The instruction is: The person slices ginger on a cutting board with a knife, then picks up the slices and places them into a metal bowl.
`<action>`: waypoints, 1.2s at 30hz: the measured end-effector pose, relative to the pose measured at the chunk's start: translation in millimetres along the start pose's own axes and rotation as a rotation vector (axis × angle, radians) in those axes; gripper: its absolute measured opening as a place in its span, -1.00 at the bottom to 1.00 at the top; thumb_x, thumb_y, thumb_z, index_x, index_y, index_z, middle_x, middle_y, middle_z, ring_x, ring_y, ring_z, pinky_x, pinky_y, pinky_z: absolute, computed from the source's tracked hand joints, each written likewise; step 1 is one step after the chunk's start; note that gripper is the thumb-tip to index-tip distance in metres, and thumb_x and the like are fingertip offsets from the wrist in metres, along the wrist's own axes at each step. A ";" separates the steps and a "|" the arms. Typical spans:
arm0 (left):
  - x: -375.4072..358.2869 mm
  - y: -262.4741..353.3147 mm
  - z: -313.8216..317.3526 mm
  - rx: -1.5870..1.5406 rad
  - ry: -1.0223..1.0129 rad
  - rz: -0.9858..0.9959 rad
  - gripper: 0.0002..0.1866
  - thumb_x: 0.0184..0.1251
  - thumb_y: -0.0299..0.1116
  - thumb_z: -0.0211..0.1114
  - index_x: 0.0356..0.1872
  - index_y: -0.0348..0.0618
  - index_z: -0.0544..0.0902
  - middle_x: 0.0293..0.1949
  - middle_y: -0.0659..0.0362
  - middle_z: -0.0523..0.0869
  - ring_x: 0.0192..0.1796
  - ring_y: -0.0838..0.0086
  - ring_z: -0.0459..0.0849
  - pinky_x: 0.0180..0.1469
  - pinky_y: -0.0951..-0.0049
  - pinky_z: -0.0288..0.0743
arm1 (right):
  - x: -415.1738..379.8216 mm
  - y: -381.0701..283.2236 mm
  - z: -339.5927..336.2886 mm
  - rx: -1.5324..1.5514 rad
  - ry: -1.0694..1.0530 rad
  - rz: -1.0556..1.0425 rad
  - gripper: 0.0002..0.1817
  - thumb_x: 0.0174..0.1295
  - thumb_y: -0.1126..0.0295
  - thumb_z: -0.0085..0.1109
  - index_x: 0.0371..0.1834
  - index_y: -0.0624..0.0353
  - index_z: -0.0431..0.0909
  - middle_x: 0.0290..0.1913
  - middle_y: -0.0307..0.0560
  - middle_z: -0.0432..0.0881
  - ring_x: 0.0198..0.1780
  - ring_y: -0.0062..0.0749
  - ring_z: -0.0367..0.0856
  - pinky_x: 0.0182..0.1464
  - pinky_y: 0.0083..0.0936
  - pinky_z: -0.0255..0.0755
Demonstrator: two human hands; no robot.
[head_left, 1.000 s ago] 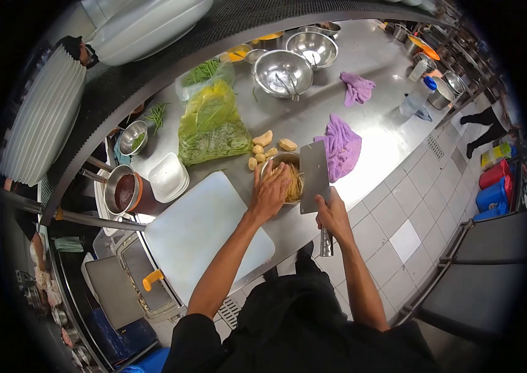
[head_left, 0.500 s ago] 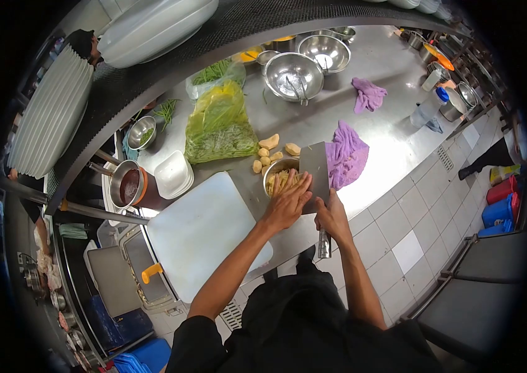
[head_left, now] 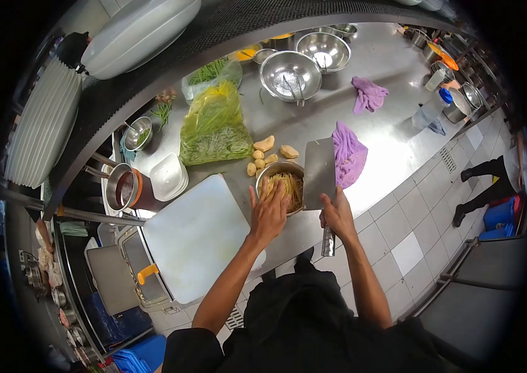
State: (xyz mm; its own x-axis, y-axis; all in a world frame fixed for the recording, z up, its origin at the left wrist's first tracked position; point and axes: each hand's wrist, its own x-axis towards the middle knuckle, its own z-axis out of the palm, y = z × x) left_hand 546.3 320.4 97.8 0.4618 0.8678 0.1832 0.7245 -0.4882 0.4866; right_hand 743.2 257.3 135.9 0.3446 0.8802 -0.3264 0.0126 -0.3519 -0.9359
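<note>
My right hand (head_left: 338,214) grips a broad cleaver (head_left: 320,174) near the base of its blade, the metal handle pointing toward me. The blade stands beside the right rim of a metal bowl (head_left: 301,202). Pale yellow shreds (head_left: 285,182), which look like ginger, fill the bowl. Over its near left side lies my left hand (head_left: 269,214), fingers stretched out and resting on the shreds. Several peeled pale root pieces (head_left: 264,144) lie just behind the bowl. A purple cloth (head_left: 349,158) is right of the blade.
A white cutting board (head_left: 198,233) lies to the left, with white dishes (head_left: 169,177) behind it. Farther back are a yellow-green bag of greens (head_left: 217,127) and steel bowls (head_left: 289,71). A shelf of plates (head_left: 46,124) overhangs the left. Another person (head_left: 493,174) stands at far right.
My left hand has moved left, away from the cleaver blade, and spread onto the shreds. The cleaver has shifted slightly off the bowl, uncovering more of it. The person at right has come further into view.
</note>
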 end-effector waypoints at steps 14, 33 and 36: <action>19.1 -4.9 3.3 -0.070 -0.089 0.165 -0.36 0.71 -0.10 -0.01 0.67 -0.12 0.21 0.63 -0.01 0.33 0.71 0.02 0.12 0.66 -0.30 -0.33 | -39.3 -16.9 -46.9 -0.337 -0.359 0.163 -0.50 0.49 0.30 0.24 0.29 0.45 0.37 -0.61 -0.04 0.52 -0.66 -0.42 0.52 -0.57 -0.33 0.38; 9.2 11.2 -57.4 -0.134 -0.260 0.100 -0.51 0.72 -0.19 -0.03 0.52 -0.11 0.49 0.49 0.05 0.55 0.59 0.17 0.41 0.67 -0.11 0.00 | 19.7 -14.7 -58.8 -1.090 -0.107 -0.850 -0.63 0.08 0.60 0.23 -0.08 -0.11 0.72 0.00 -0.30 0.69 -0.23 -0.25 0.78 -0.17 -0.26 0.65; 23.2 16.5 -55.8 -0.161 -0.212 0.186 -0.50 0.73 -0.18 -0.04 0.54 -0.11 0.45 0.52 0.05 0.52 0.61 0.17 0.37 0.68 -0.11 -0.04 | 23.2 -10.2 -64.2 -1.077 -0.111 -0.895 -0.66 0.05 0.58 0.25 -0.13 -0.10 0.71 -0.03 -0.31 0.68 -0.24 -0.29 0.77 -0.16 -0.30 0.63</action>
State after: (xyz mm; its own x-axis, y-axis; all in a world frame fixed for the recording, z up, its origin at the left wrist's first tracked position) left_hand 540.4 337.5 157.8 0.6872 0.7184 0.1079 0.5354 -0.6012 0.5933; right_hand 811.3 260.9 146.3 -0.2374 0.9354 0.2623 0.9063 0.3104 -0.2869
